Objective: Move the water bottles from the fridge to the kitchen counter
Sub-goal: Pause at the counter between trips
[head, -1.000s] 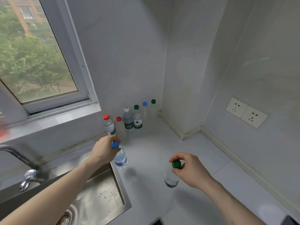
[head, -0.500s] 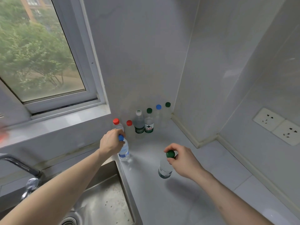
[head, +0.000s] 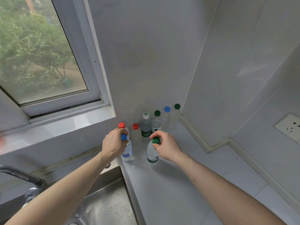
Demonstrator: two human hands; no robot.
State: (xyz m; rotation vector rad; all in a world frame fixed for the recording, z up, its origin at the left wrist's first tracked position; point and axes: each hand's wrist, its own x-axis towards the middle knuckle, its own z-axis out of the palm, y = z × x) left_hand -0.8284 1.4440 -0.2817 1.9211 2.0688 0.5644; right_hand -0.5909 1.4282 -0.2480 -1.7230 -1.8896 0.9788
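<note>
**Two more bottles at the worktop, one in each hand**

Nearest to me is the steel sink (head: pixel 103 207), bottom left, w/ the dark tap (head: pixel 21 176) sticking in over it from the left edge. Both bare forearms reach over that toward the back wall.

Left hand (head: pixel 113 143) has its grip curled round the neck of a blue-cap bottle (head: pixel 127 150), fingers wrapped just under the cap. Bottle is upright, right at the sink's back corner on the grey worktop (head: pixel 186 184). Looks like its base is on the surface, but can't say 100%.

Right hand (head: pixel 167 146) pinches the top of a green-cap bottle (head: pixel 152 153), thumb and fingertips round the cap. Also upright, a bit to the right of the blue one, not touching it. Base at or just above the surface, can't tell which.

Behind those, a row of bottles (head: pixel 146 129) lines the back wall: two red caps on the left, then a white cap w/ dark green label, a green cap, a blue cap, and another green cap tucked into the corner.

Further up: window (head: pixel 40 54) on the left w/ trees outside, and a wall socket (head: pixel 289 125) off right.
</note>
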